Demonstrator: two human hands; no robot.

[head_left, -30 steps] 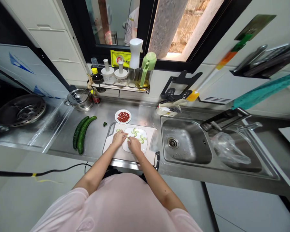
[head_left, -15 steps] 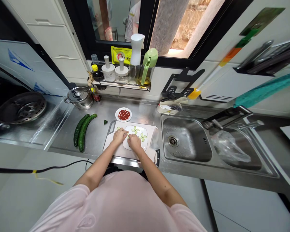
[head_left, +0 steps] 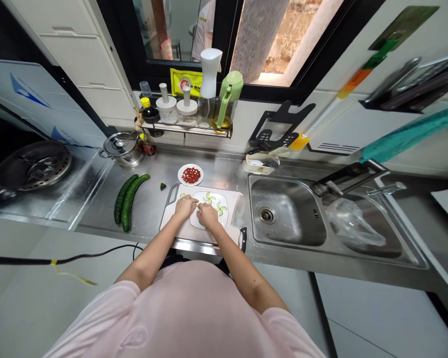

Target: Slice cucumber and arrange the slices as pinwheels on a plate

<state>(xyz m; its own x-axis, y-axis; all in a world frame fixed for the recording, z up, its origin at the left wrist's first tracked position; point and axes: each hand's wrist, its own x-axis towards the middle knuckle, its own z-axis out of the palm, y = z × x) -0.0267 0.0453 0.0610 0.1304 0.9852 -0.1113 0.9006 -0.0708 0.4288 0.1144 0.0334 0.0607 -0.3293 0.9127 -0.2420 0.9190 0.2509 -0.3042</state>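
Observation:
A white plate [head_left: 219, 222] lies on a pale cutting board [head_left: 182, 232]. Thin green-edged cucumber slices [head_left: 221, 209] are arranged on it in small curved groups. My left hand [head_left: 185, 206] is over the plate's left edge, fingers pinched together near a pale green slice. Close beside it, my right hand [head_left: 206, 215] bends its fingers down onto the plate; whatever they grip is too small to make out. More slices lie on the board behind my left hand. Behind the board is a small white dish of chopped red pieces [head_left: 191, 174].
Two whole cucumbers [head_left: 128, 201] and a dark green cut end [head_left: 163, 186] lie left of the board. A knife handle [head_left: 243, 239] shows at the board's right edge. The sink [head_left: 287, 214] is to the right. A lidded pot [head_left: 122, 149] stands back left, beside a shelf of bottles [head_left: 186, 130].
Both hands stay over the plate with only slight finger movement. The whole view has shifted a little.

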